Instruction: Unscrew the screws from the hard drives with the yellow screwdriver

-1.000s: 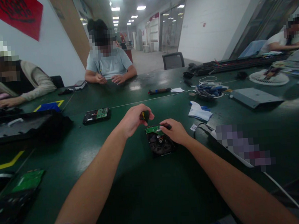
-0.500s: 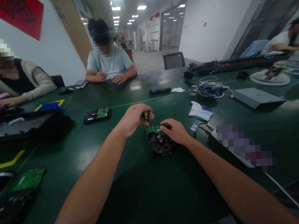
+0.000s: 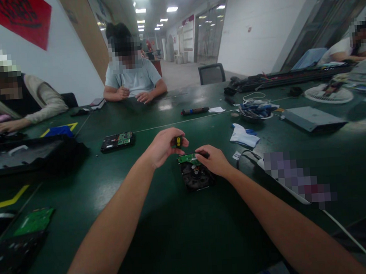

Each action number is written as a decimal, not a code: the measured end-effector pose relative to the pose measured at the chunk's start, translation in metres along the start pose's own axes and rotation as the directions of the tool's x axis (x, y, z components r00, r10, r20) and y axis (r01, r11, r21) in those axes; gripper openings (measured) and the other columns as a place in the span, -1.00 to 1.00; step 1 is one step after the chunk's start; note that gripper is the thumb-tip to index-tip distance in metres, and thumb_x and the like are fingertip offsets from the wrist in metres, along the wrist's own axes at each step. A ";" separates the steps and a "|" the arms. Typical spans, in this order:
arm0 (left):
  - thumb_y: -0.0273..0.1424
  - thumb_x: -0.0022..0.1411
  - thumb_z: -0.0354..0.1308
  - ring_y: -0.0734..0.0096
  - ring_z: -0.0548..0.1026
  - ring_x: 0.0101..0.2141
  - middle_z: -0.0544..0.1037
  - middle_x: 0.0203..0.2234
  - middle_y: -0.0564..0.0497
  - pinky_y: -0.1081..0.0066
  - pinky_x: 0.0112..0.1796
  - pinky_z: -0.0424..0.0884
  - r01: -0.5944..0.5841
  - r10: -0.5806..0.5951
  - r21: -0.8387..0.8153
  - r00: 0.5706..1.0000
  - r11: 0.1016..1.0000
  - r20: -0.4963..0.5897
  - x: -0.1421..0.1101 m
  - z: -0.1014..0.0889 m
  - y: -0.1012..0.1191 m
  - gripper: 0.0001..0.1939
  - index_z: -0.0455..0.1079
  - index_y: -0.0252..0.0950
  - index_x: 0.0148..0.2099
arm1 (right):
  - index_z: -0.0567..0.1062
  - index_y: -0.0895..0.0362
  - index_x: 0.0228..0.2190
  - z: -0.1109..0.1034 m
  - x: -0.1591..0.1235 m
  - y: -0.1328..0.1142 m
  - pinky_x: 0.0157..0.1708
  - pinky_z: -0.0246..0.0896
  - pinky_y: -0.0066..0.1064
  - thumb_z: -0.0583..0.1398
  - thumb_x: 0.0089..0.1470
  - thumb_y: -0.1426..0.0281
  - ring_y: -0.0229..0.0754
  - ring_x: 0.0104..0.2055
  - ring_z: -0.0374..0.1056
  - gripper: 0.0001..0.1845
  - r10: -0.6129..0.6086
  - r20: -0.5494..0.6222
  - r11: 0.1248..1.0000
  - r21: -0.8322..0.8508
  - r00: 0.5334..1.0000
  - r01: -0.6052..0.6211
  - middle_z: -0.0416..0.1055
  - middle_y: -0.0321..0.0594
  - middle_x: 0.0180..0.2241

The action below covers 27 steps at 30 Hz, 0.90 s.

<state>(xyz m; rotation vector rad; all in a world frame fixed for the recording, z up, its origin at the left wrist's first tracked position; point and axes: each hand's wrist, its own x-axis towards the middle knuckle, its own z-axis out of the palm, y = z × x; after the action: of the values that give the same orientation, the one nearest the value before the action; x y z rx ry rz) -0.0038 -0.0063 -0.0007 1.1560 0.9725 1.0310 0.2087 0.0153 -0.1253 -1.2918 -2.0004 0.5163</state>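
Observation:
A black hard drive (image 3: 195, 175) with a green circuit board (image 3: 187, 158) at its far end lies on the dark green table (image 3: 177, 237) in front of me. My left hand (image 3: 163, 146) is closed round the black-and-yellow handle of a screwdriver (image 3: 178, 142), held just above the board's far edge. My right hand (image 3: 214, 160) rests on the drive's right far corner, its fingers closed on that edge and on the board.
A second hard drive (image 3: 118, 141) lies to the far left. White-and-blue gloves (image 3: 244, 135), a bowl of parts (image 3: 256, 110), a grey flat case (image 3: 313, 119) and a white cable (image 3: 343, 230) sit on the right. Loose boards (image 3: 34, 221) lie near left. Three other people sit around the table.
Nearly nothing has moved. My left hand has turned the screwdriver handle slightly, so its yellow mark now faces me; my right hand stays on the drive.

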 end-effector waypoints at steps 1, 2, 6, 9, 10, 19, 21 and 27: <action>-0.31 0.09 0.20 0.26 0.54 -0.36 0.57 -0.43 -0.11 0.38 -0.45 0.49 -0.001 0.001 -0.020 1.000 1.000 -0.003 0.001 0.000 -0.001 -0.84 0.42 -0.31 -0.33 | 0.61 0.08 -0.15 0.000 0.000 0.000 -0.03 0.38 -0.22 0.26 0.22 0.37 -0.09 -0.12 0.50 -0.83 0.000 0.001 1.000 -0.003 1.000 0.000 0.59 -0.14 -0.15; -0.31 0.09 0.19 0.26 0.54 -0.34 0.56 -0.43 -0.10 0.36 -0.42 0.51 -0.014 0.013 -0.021 1.000 1.000 -0.014 0.001 0.000 -0.001 -0.85 0.42 -0.31 -0.34 | 0.61 0.08 -0.15 0.000 0.000 0.000 -0.02 0.38 -0.22 0.26 0.22 0.38 -0.09 -0.12 0.50 -0.83 -0.001 0.002 1.000 -0.005 1.000 0.001 0.59 -0.14 -0.15; -0.32 0.11 0.16 0.32 0.48 -0.33 0.50 -0.42 -0.08 0.42 -0.45 0.47 -0.114 0.121 0.081 0.989 0.990 -0.089 0.002 -0.003 -0.001 -0.82 0.48 -0.34 -0.38 | 0.61 0.08 -0.14 0.001 0.000 0.002 -0.02 0.37 -0.23 0.26 0.23 0.37 -0.09 -0.09 0.50 -0.83 -0.002 -0.001 1.000 -0.002 1.000 0.002 0.59 -0.13 -0.13; -0.31 0.13 0.15 0.32 0.49 -0.37 0.52 -0.43 -0.10 0.45 -0.50 0.40 -0.081 0.089 0.095 0.992 0.992 -0.087 0.002 -0.003 0.000 -0.80 0.50 -0.35 -0.34 | 0.61 0.09 -0.14 0.001 0.000 0.003 -0.01 0.37 -0.22 0.26 0.23 0.36 -0.09 -0.09 0.50 -0.82 -0.001 -0.001 1.000 0.001 1.000 0.001 0.58 -0.12 -0.13; -0.30 0.13 0.15 0.31 0.50 -0.38 0.54 -0.44 -0.10 0.45 -0.51 0.38 -0.054 0.060 0.075 0.995 0.996 -0.076 0.002 -0.002 -0.001 -0.79 0.49 -0.34 -0.31 | 0.61 0.09 -0.14 0.001 0.000 0.003 -0.01 0.37 -0.22 0.26 0.23 0.36 -0.09 -0.09 0.50 -0.82 -0.002 0.002 1.000 0.000 1.000 0.002 0.58 -0.12 -0.13; -0.29 0.15 0.11 0.34 0.46 -0.35 0.51 -0.39 -0.10 0.45 -0.47 0.37 -0.124 0.156 0.191 0.974 0.974 -0.163 0.004 -0.004 -0.003 -0.76 0.50 -0.34 -0.38 | 0.61 0.07 -0.14 0.001 0.000 0.004 -0.02 0.38 -0.21 0.25 0.24 0.34 -0.09 -0.10 0.50 -0.82 0.002 0.000 1.000 0.005 1.000 -0.002 0.58 -0.13 -0.13; -0.29 0.17 0.10 0.37 0.44 -0.38 0.50 -0.39 -0.09 0.46 -0.49 0.34 -0.123 0.161 0.220 0.973 0.968 -0.165 0.004 -0.004 -0.002 -0.75 0.53 -0.35 -0.36 | 0.61 0.07 -0.14 0.001 0.000 0.004 -0.02 0.38 -0.21 0.25 0.24 0.34 -0.09 -0.09 0.50 -0.82 0.001 -0.003 1.000 0.009 1.000 -0.001 0.58 -0.14 -0.12; -0.28 0.15 0.11 0.30 0.50 -0.43 0.53 -0.49 -0.05 0.43 -0.54 0.34 -0.026 0.028 0.022 0.996 0.999 -0.090 0.002 0.001 -0.001 -0.83 0.39 -0.28 -0.29 | 0.62 0.08 -0.14 0.001 0.000 0.003 -0.02 0.38 -0.21 0.26 0.22 0.36 -0.09 -0.10 0.50 -0.81 0.010 -0.002 1.000 0.003 1.000 -0.010 0.59 -0.13 -0.14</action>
<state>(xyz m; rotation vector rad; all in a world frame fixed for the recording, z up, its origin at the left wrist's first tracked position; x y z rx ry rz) -0.0024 -0.0045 -0.0017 1.1506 1.0426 1.1051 0.2099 0.0167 -0.1274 -1.3013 -1.9917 0.5223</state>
